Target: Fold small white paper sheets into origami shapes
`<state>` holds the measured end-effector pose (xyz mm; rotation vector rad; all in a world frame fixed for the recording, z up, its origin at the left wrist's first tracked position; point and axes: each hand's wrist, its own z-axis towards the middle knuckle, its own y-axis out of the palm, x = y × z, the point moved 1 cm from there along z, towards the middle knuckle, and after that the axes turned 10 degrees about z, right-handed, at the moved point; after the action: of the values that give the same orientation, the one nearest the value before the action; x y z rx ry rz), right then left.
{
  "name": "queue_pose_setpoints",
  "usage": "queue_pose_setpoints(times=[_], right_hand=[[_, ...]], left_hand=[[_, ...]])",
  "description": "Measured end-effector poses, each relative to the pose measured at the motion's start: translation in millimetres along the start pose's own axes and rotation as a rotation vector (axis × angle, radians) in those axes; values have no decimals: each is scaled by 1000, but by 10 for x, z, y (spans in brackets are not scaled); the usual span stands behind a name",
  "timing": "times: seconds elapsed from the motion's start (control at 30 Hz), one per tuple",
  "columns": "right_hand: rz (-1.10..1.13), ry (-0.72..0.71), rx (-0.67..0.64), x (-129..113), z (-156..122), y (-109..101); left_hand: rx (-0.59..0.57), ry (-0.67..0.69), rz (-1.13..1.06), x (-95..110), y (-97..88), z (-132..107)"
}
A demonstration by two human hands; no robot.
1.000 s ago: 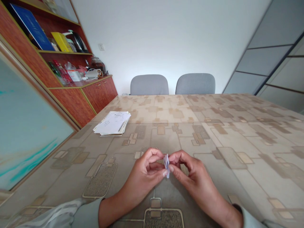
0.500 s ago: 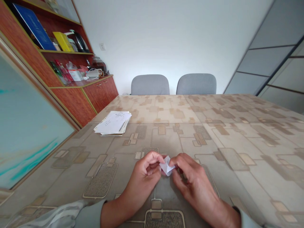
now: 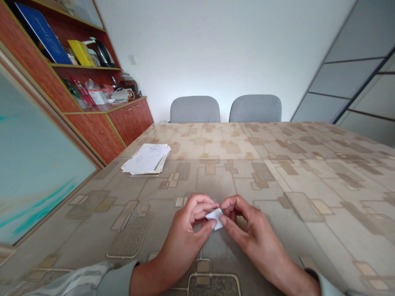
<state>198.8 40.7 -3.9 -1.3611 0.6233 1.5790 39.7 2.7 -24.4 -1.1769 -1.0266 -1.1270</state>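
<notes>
A small folded piece of white paper [image 3: 215, 218] is held up between both hands, just above the patterned table [image 3: 212, 181]. My left hand [image 3: 191, 224] pinches it from the left, thumb on the near face and fingers behind. From the right, my right hand [image 3: 247, 224] grips it with the thumb pressed on its right edge and the index finger curled at the top. The fingertips of the two hands nearly meet above the paper. The paper's far side is hidden by the fingers.
A stack of written-on papers [image 3: 147, 159] lies at the left of the table. Two grey chairs [image 3: 195, 109] stand at the far edge. To the left is a wooden cabinet [image 3: 129, 123] with shelves of household things.
The paper showed pointed, opened flaps before; now a flatter, squarish face shows. Both thumbs have shifted onto its near face, and the fingers have moved to its top and back.
</notes>
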Motion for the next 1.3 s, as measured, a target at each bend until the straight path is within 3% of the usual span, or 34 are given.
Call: queue_pose_setpoints(times=[0.13,0.37,0.5,0.73,1.0,1.17,1.3], right_hand=[[56,50,-13,59,4,0],[184,-22,41,55,-14,4],[208,-48,9,44,-20,0],[146,-22,-20,45,-40,-8],[126,12,-22,-32,-33,-21],[-17,-14,-75,-27,-40,-18],[-19,-6,-85,24,-51,-18]], left_hand=[[14,57,117,39,16,-42],[-18,-21,97,48,-16,-11],[3,-62,110,12,-29,3],[-11,10,270,97,-32,-38],[-33,-39,118,53,-18,-22],[-20,64,328,111,-53,-43],[-73,44,307,109,-54,-36]])
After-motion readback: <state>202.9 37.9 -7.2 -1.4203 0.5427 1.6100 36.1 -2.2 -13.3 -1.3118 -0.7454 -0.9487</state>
